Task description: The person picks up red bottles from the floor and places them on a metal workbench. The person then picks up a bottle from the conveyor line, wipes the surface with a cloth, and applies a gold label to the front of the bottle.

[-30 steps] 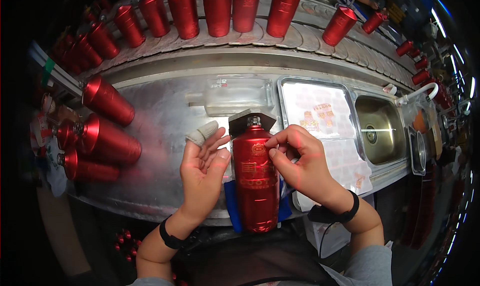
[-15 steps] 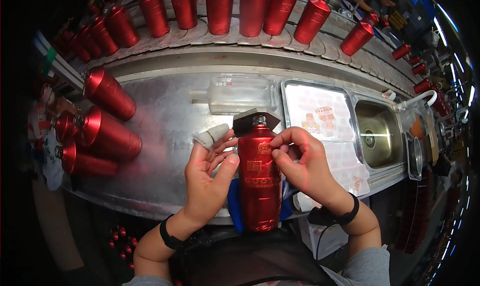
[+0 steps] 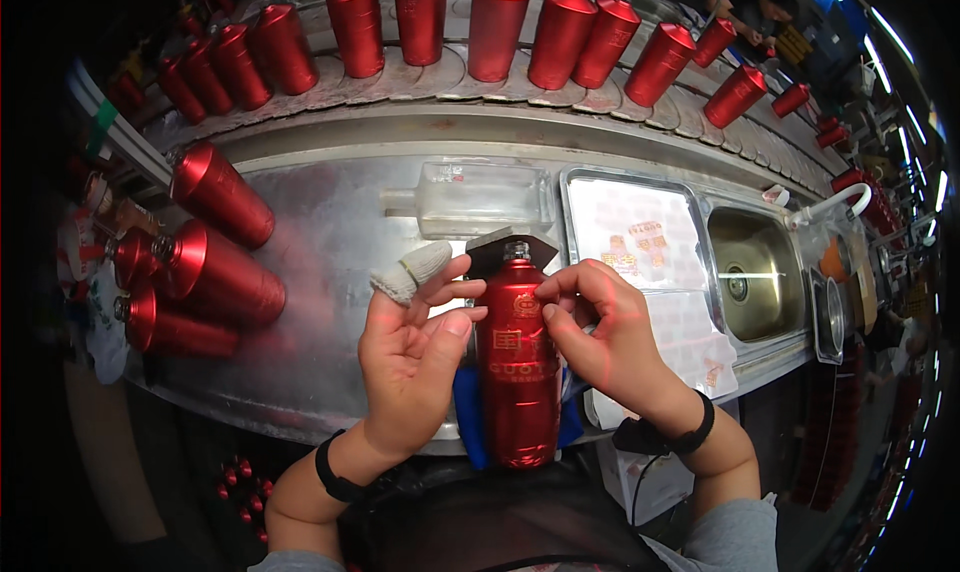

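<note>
A red metallic bottle with gold print and a clear, uncapped neck leans upright in front of me, its base toward me on a blue support. My left hand is at its left side, palm up and fingers spread, the fingertips at the bottle's edge. A whitish cloth sleeve with a pale green band covers one of its fingers. On the right side, my right hand has curled fingers, its thumb and forefinger close together against the bottle's shoulder. Whatever lies between those fingertips is too small to make out.
A clear rectangular glass bottle lies beyond a dark block. To the right are a metal tray with printed sheets and a sink. Several red bottles stand at left; others ride the conveyor behind.
The conveyor's bottles have shifted to the right. My left hand has moved slightly left and its fingers have straightened a little. My right hand stays at the bottle's shoulder.
</note>
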The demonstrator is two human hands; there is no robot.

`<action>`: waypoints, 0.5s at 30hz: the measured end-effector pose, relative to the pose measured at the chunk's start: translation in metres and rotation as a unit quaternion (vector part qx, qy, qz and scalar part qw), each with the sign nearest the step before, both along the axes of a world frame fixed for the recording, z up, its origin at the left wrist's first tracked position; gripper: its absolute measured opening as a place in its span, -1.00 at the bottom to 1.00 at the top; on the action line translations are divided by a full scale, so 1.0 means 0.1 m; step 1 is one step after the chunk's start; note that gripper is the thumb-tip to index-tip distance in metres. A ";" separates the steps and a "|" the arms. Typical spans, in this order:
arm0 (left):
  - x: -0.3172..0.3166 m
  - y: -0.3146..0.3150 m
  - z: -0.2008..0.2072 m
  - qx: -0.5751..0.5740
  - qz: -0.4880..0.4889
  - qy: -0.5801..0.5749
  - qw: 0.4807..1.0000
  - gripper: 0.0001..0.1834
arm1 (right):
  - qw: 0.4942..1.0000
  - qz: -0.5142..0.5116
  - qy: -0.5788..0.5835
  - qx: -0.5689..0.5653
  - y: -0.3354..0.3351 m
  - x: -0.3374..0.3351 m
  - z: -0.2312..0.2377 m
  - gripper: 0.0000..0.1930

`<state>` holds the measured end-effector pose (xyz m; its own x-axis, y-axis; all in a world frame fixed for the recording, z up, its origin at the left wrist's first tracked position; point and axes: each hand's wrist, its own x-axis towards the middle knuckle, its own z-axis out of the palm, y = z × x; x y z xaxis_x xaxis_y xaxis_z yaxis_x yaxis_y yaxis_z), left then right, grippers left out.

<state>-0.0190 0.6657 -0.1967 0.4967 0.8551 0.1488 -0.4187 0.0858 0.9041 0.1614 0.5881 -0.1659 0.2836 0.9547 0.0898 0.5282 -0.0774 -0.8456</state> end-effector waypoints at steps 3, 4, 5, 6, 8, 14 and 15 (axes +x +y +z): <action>0.04 0.01 0.06 0.005 -0.024 0.013 1.000 -0.47 | 1.000 0.006 0.009 -0.001 0.02 0.01 0.01 -0.87; 0.05 0.01 0.07 0.008 -0.024 0.013 1.000 -0.47 | 1.000 0.007 0.015 -0.019 0.03 0.01 0.01 -0.87; 0.07 0.01 0.08 0.002 -0.030 0.010 1.000 -0.47 | 0.999 0.008 0.020 -0.037 0.02 0.02 0.02 -0.87; 0.08 0.00 0.08 -0.005 -0.035 0.007 0.999 -0.46 | 0.999 0.008 0.020 -0.036 0.01 0.02 0.02 -0.87; 0.09 -0.01 0.10 -0.009 -0.040 0.010 0.999 -0.46 | 0.998 0.021 0.034 -0.038 0.00 0.03 0.02 -0.88; 0.09 0.02 0.15 -0.047 -0.060 0.003 0.997 -0.45 | 0.999 0.012 -0.020 0.024 -0.03 0.03 0.00 -0.78; 0.09 0.03 0.16 -0.073 -0.075 -0.011 0.994 -0.44 | 1.000 0.011 -0.018 0.023 -0.04 0.03 -0.01 -0.78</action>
